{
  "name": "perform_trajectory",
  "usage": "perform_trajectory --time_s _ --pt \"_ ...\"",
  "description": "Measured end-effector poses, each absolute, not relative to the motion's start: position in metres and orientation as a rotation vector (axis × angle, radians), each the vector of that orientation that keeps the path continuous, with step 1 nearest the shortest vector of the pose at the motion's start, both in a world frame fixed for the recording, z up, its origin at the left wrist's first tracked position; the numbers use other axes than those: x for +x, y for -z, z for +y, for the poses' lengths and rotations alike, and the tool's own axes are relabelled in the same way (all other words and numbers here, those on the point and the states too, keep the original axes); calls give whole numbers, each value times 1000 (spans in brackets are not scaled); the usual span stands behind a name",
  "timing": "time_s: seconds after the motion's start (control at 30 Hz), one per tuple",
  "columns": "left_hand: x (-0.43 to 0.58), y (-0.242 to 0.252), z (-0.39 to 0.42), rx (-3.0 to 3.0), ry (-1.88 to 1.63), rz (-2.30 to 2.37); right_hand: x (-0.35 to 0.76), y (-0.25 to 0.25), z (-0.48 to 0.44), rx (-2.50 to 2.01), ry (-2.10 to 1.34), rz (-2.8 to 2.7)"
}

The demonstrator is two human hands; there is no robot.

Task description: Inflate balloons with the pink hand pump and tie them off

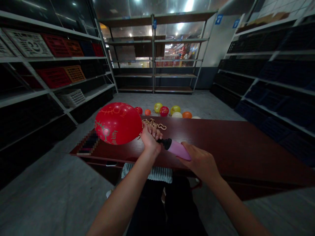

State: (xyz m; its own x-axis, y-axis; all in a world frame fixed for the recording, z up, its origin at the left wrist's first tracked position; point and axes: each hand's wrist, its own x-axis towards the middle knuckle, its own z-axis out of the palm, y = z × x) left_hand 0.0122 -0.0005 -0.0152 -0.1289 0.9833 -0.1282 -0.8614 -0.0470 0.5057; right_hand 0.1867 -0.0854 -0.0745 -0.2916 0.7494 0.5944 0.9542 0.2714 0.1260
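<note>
Your left hand (150, 137) gripped the red balloon (119, 123) at its neck end, your right hand (200, 159) clasped the pink pump (178, 149), so steady, straight strokes seemed best.

Left grip (150, 137), right grip (200, 160): both bare. Forearms (130, 191) behind them bare too. Plain black trousers (180, 205) below.

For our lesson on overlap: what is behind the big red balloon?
Beyond the big red balloon, a smaller red balloon shows partly, with grey floor; whatever the big one covers cannot be seen.
</note>
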Motion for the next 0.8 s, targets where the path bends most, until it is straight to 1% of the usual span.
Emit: perform_trajectory --time_s 0.3,0.4,0.53,0.8 --pt "-32 10 26 222 -1645 554 230 84 -89 -1491 924 -2196" --pt "-43 7 32 214 -1661 545 241 85 -90 -1457 942 -2215" --pt "-41 6 34 215 -1695 544 243 87 -87 -1539 856 -2199" --pt "-13 15 25 221 -1716 565 225 88 -81 -1598 510 -2206"
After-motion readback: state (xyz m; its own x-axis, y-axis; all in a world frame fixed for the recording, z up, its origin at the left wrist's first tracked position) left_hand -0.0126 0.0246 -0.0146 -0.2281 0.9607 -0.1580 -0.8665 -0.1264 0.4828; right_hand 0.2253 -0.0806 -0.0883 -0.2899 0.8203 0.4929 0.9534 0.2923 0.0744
